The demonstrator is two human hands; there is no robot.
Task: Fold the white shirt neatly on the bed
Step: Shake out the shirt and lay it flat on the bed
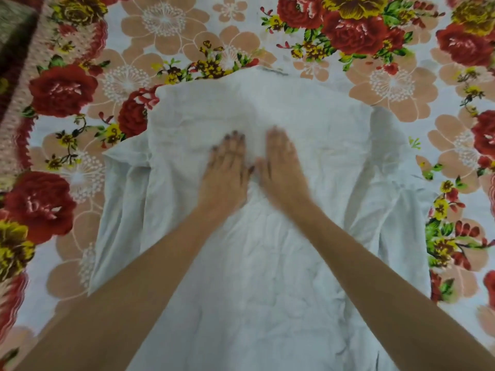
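Two bare hands lie flat on the shirt (267, 277), side by side near the middle of the view. The left hand (227, 170) has its fingers straight and close together, palm down on the cloth, nails painted dark; it grasps nothing. The right hand (282, 162), just at its 3 o'clock with the thumbs nearly touching, is likewise flat and released, pressing on the fabric, though it is blurred. The left forearm comes in from about 7 o'clock and the right from about 5. The shirt is white and creased. It lies spread out on the bed (417, 108), running from the bottom edge at 6 o'clock up to its collar (249, 73) toward 12. The left sleeve (120, 210) lies alongside the body at 9 o'clock, and the right sleeve (396, 188) lies along it at 3 o'clock. At the collar a short dark strip (276, 72) shows, perhaps a label; any writing on it is too small and blurred to read. Under the shirt the bed wears a sheet (171, 28) printed with red roses, yellow blooms and large peach flowers on a pale ground. At about 10 o'clock, in the far corner, a dark woven cloth (13, 25) sits at the sheet's edge; what it is I cannot tell.
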